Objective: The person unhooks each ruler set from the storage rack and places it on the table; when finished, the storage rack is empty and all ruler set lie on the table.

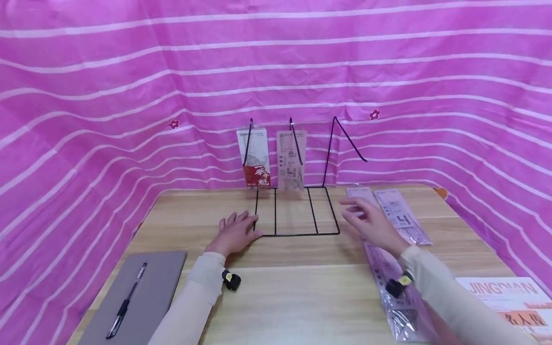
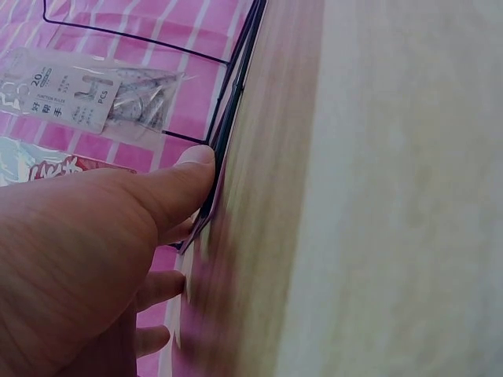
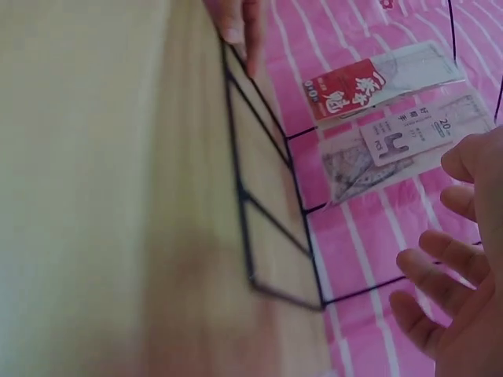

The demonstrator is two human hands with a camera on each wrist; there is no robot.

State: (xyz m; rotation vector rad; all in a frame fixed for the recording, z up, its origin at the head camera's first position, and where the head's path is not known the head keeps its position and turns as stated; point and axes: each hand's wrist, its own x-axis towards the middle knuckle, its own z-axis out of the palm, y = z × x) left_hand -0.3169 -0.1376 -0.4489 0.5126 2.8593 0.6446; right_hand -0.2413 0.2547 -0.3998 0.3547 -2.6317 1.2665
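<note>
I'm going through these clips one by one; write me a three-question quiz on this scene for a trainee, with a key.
1. Multiple choice. In the head view, which hook of the wire rack is bare?
A) left
B) middle
C) right
2. True or false: the right grip is holding a packet.
3. Short answer. What lies on the flat grey item at the left of the table?

Key
1. C; the white-and-red packet and the pinkish packet hang on the other two.
2. False; it holds nothing.
3. A pen.
</note>
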